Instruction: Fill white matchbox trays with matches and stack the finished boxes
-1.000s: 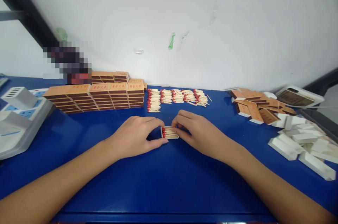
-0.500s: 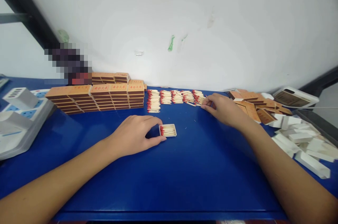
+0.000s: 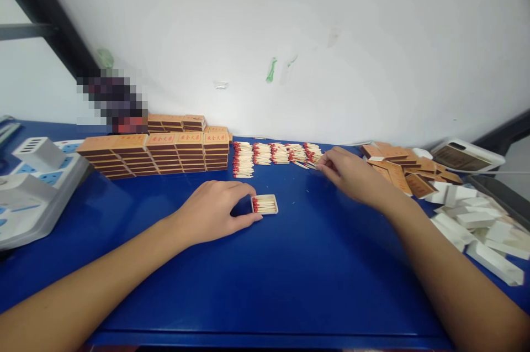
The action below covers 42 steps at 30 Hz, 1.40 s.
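Left hand (image 3: 215, 211) holds the white cardboard tray (image 3: 276, 206); right hand (image 3: 348, 178), just moved beyond it, perhaps pinches red-headed wooden matches (image 3: 313, 152).

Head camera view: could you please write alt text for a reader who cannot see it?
The left hand holds one end of a small white tray of red-tipped matches on a blue table; the right hand is at the rightmost match pile. Stacked matchboxes stand left; jumbled box parts lie right.

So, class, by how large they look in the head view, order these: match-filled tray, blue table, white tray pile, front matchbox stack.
1. Blue table
2. Front matchbox stack and white tray pile: too close to rank, as the frame cuts the pile
3. Match-filled tray
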Available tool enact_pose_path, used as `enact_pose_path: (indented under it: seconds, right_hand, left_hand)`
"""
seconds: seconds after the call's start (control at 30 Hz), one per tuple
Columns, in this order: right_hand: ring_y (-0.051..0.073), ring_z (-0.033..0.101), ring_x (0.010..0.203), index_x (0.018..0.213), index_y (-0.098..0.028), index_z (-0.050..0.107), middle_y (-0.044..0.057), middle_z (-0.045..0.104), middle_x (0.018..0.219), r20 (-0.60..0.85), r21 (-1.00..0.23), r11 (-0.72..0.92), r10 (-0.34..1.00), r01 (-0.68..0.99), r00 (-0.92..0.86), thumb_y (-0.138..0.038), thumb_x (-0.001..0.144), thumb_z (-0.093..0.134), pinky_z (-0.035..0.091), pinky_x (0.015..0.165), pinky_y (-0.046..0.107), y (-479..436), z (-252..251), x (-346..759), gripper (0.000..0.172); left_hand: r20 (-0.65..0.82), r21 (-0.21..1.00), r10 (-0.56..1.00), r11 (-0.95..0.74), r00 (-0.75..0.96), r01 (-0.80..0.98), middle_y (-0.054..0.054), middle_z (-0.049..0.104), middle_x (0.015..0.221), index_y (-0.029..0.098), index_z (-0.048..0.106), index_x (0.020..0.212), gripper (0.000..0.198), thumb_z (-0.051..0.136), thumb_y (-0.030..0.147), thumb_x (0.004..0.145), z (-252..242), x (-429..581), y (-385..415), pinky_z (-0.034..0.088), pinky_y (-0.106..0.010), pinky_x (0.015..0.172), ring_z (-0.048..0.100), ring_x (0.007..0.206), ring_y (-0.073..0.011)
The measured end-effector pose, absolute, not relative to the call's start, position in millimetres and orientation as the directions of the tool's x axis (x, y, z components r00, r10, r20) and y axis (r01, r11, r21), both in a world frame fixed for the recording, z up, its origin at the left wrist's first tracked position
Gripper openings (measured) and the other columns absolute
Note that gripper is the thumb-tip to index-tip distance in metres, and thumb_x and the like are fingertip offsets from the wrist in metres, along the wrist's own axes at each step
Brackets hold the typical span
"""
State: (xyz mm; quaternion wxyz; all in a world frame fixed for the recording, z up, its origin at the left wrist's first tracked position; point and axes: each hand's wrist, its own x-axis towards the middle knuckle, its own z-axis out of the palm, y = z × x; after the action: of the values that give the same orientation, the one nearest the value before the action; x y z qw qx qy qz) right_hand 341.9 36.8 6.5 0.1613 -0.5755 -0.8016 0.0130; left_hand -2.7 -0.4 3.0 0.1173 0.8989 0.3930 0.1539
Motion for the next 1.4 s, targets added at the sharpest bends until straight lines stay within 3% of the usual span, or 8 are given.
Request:
enact_pose_path:
  seconds: [0.23, 0.4, 0.53, 0.73, 1.13, 1.4]
  right_hand:
    - [0.019, 0.061, 0.082, 0.098, -0.022, 0.061, 0.005, 0.066, 0.098, 0.199, -0.431, 0.533, 0.843, 0.728, -0.5, -0.033, 0.109, 0.052, 0.048, 0.074, 0.032, -6, 15, 275, 0.018]
    - [0.02, 0.064, 0.088, 0.105, -0.02, 0.061, 0.007, 0.064, 0.105, 0.165, -0.352, 0.63, 0.77, 0.693, -0.616, -0.022, 0.109, 0.052, 0.05, 0.076, 0.032, -25, 11, 248, 0.01]
    - [0.019, 0.063, 0.086, 0.106, -0.02, 0.064, 0.007, 0.063, 0.105, 0.164, -0.338, 0.64, 0.762, 0.69, -0.626, -0.021, 0.109, 0.052, 0.051, 0.076, 0.033, -22, 8, 254, 0.012]
    - [0.016, 0.062, 0.082, 0.104, -0.022, 0.065, 0.004, 0.064, 0.103, 0.179, -0.448, 0.589, 0.796, 0.673, -0.578, -0.013, 0.101, 0.058, 0.048, 0.072, 0.03, -23, 10, 254, 0.011]
    - [0.015, 0.057, 0.075, 0.097, -0.021, 0.066, 0.002, 0.063, 0.091, 0.194, -0.483, 0.531, 0.84, 0.696, -0.507, -0.021, 0.102, 0.061, 0.043, 0.066, 0.029, -22, 4, 246, 0.007]
    - [0.014, 0.058, 0.074, 0.096, -0.021, 0.065, 0.002, 0.064, 0.091, 0.208, -0.511, 0.534, 0.837, 0.673, -0.506, -0.022, 0.102, 0.063, 0.042, 0.064, 0.028, -22, 3, 242, 0.006]
  left_hand:
    - [0.196, 0.336, 0.735, -0.672, 0.649, 0.66, 0.003, 0.067, 0.075, 0.023, 0.074, 0.119, 0.032, 0.073, 0.045, 0.095, 1, -1, 0, 0.04, -0.028, 0.06, 0.062, 0.063, -0.0151]
    - [0.211, 0.316, 0.722, -0.688, 0.658, 0.653, 0.003, 0.065, 0.073, 0.021, 0.073, 0.12, 0.036, 0.073, 0.047, 0.096, 0, -1, -1, 0.04, -0.028, 0.06, 0.061, 0.062, -0.0156]
    - [0.209, 0.321, 0.724, -0.686, 0.657, 0.653, 0.004, 0.063, 0.07, 0.022, 0.073, 0.118, 0.034, 0.073, 0.047, 0.095, 0, -2, -1, 0.039, -0.027, 0.059, 0.06, 0.06, -0.0149]
    - [0.217, 0.329, 0.726, -0.684, 0.653, 0.651, 0.004, 0.063, 0.069, 0.023, 0.073, 0.119, 0.034, 0.072, 0.048, 0.096, 1, -1, -2, 0.039, -0.028, 0.058, 0.06, 0.059, -0.015]
    - [0.197, 0.333, 0.709, -0.698, 0.677, 0.634, 0.0, 0.074, 0.085, 0.022, 0.072, 0.12, 0.035, 0.071, 0.048, 0.096, 2, 1, -5, 0.044, -0.028, 0.062, 0.067, 0.067, -0.016]
    - [0.191, 0.323, 0.701, -0.706, 0.687, 0.63, 0.0, 0.074, 0.085, 0.021, 0.072, 0.12, 0.036, 0.07, 0.049, 0.097, 1, 1, -6, 0.043, -0.028, 0.062, 0.067, 0.068, -0.0164]
